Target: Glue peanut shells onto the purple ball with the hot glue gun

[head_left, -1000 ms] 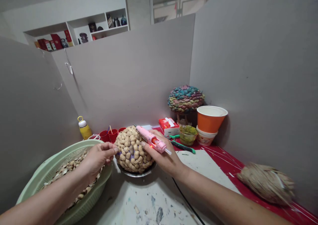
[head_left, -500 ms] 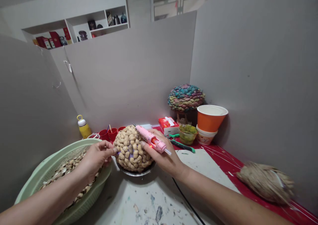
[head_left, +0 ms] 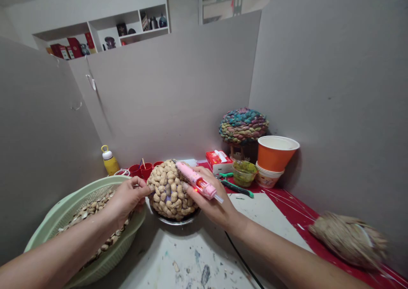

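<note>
A dome covered in peanuts in their shells (head_left: 170, 189) rests in a shallow metal dish (head_left: 177, 222), with bits of purple base showing through gaps. At its left edge, my left hand (head_left: 135, 193) is closed in a pinch, fingertips touching the dome; what lies between them is hidden. My right hand (head_left: 213, 197) grips a pink hot glue gun (head_left: 196, 180), its nozzle pointing up and left over the top of the dome. The right thumb touches the dome's right side. A red light glows on the gun, and a clear glue stick pokes out its back.
A green basket (head_left: 44, 233) of shells stands at the left. Behind are a yellow bottle (head_left: 110, 165), red cups (head_left: 146, 170), a tissue packet (head_left: 219, 161), green-handled pliers (head_left: 237, 189), a glass bowl (head_left: 245, 173), paper tubs (head_left: 276, 155) and a fibre bundle (head_left: 349, 240). A cord (head_left: 242, 259) crosses the table.
The whole view has shifted slightly, moving the scene a little to the right. Both hands keep nearly the same place against the dome, and the glue gun stays in the right hand.
</note>
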Tool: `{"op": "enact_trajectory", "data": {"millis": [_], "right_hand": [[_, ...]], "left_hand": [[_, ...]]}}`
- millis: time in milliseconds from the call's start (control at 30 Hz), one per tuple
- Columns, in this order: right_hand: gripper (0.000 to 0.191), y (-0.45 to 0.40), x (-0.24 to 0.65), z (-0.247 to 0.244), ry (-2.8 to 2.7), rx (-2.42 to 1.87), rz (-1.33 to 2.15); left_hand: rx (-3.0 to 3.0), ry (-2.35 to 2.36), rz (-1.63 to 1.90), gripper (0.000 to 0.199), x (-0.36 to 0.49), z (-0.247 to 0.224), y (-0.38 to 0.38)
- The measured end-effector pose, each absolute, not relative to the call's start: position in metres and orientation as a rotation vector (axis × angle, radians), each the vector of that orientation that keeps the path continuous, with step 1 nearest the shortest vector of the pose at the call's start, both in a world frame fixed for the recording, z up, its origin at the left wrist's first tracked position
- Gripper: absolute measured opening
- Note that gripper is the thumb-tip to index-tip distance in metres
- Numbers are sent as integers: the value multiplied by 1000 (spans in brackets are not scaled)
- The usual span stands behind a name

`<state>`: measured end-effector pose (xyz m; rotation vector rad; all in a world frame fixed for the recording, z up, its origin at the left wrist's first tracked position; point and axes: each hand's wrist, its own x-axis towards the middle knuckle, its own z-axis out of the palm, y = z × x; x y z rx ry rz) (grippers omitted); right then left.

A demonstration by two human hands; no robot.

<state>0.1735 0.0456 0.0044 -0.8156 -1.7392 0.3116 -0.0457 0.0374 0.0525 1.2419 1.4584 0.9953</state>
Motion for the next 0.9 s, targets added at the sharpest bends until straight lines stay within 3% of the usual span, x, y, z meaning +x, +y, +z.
{"op": "enact_trajectory", "data": {"millis": [533, 900], "right_hand": [[6, 48, 175, -2, -1771, -824, 285], [12, 49, 175, -6, -1838, -802, 209]], "left_hand": [[1257, 1350, 917, 19, -57, 58, 35], [1264, 1338, 885, 21, -62, 56, 34]]}}
